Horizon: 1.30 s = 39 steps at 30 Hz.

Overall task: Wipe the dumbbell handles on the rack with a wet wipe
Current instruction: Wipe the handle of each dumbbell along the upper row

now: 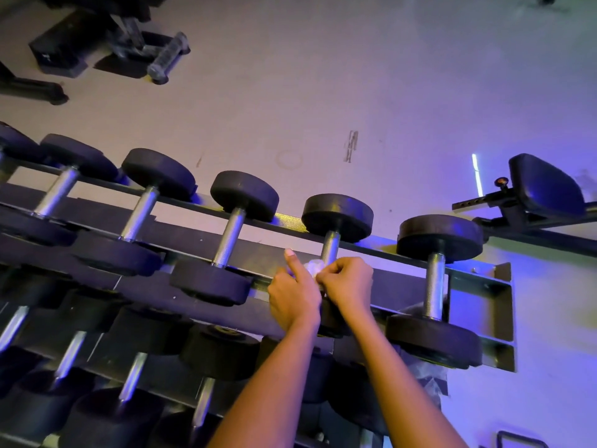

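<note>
Mid-task, by the look of it. Wrapping the wet wipe point(314, 266) round the dumbbell handle point(330, 245) second from the right on the top tier of the rack point(504, 318), toward 5 o'clock of centre. Pinching the wipe with curled right hand point(347, 281); left hand point(292, 299) alongside at 9 o'clock, index straight, grip on the wipe impossible to tell. No sign which other handles point(434, 286) already wiped; lower dumbbells point(219, 350) probably yet to do.

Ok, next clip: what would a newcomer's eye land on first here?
Two hands, the left hand and the right hand, meet at centre on a white wet wipe bunched against the handle of the second dumbbell from the right on the top row. Next, the line of black dumbbells slanting across the rack, under purple-blue light.
</note>
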Each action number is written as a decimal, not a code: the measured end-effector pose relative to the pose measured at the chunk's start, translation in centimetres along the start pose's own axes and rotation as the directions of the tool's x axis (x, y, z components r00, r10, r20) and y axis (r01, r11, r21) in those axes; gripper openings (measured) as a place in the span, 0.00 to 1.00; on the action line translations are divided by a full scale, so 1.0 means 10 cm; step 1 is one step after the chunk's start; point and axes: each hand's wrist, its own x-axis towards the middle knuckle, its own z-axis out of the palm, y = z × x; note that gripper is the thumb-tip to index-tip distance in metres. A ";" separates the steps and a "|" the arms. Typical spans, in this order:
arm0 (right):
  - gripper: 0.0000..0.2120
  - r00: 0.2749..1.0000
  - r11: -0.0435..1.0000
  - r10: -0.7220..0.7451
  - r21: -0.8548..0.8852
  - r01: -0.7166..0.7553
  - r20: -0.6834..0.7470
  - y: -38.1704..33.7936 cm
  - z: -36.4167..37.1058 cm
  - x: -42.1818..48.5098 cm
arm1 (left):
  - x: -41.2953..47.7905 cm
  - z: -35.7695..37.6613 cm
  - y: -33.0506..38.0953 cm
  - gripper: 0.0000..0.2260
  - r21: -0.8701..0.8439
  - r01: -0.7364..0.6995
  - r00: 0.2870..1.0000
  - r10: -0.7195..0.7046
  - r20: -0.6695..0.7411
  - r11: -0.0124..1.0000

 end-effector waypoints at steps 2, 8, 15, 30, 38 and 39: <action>0.09 0.993 0.998 -0.066 0.008 0.068 -0.098 -0.07 0.06 0.11 | 0.00 0.00 0.01 0.29 0.009 -0.002 1.000 0.002 0.000 1.000; 0.05 0.967 0.986 -0.156 0.025 0.165 -0.203 -0.27 0.01 0.41 | -0.01 -0.02 0.02 0.28 0.036 -0.019 1.000 0.019 0.014 0.999; 0.03 0.999 0.999 0.043 -0.016 -0.043 0.023 0.06 -0.06 0.02 | 0.03 0.01 -0.01 0.27 0.057 -0.011 1.000 0.010 0.020 0.998; 0.03 0.970 0.971 -0.015 0.226 0.072 -0.244 -0.15 -0.10 0.43 | 0.05 0.03 -0.02 0.28 0.134 -0.024 0.999 0.018 0.048 0.991; 0.05 0.992 0.991 0.097 0.080 -0.103 0.078 0.19 -0.18 -0.07 | 0.08 0.07 -0.05 0.28 0.112 -0.027 0.999 0.023 0.040 0.993; 0.04 0.991 0.990 0.103 0.085 -0.110 0.087 0.20 -0.18 -0.09 | 0.08 0.07 -0.04 0.28 0.113 -0.028 0.999 0.024 0.039 0.993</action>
